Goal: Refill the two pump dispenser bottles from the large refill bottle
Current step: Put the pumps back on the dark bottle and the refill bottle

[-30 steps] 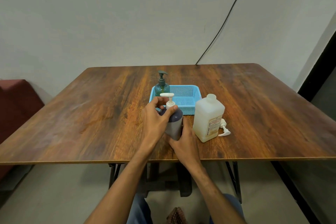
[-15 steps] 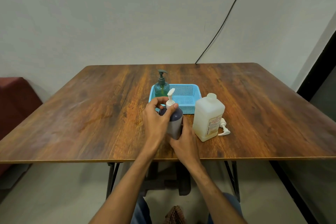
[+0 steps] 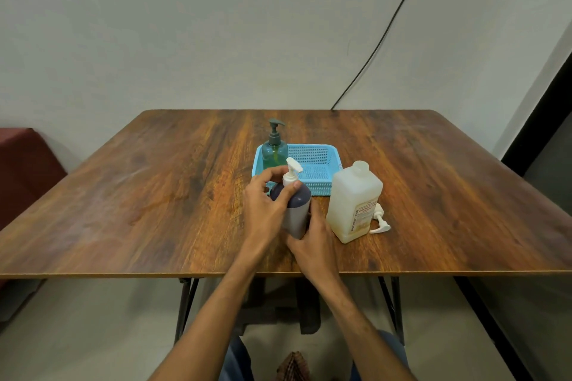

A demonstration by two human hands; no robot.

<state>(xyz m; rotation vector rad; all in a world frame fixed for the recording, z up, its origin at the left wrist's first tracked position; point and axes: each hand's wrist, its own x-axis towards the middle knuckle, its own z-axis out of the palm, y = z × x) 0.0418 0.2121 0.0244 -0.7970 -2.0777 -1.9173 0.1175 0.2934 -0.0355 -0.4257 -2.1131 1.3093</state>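
One upright grey bottle [image 3: 296,212], spout [image 3: 294,165] rightward, in left hand [image 3: 265,210], right hand [image 3: 313,245]

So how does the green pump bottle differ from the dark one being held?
Look: the green pump bottle is see-through with a dark pump; the dark grey pump bottle is opaque with a white pump.
Place: the green one stands in the blue basket, untouched; the grey one stands on the table in front of it, left hand gripping its pump collar, right hand round its body.
Both are upright with pumps on.
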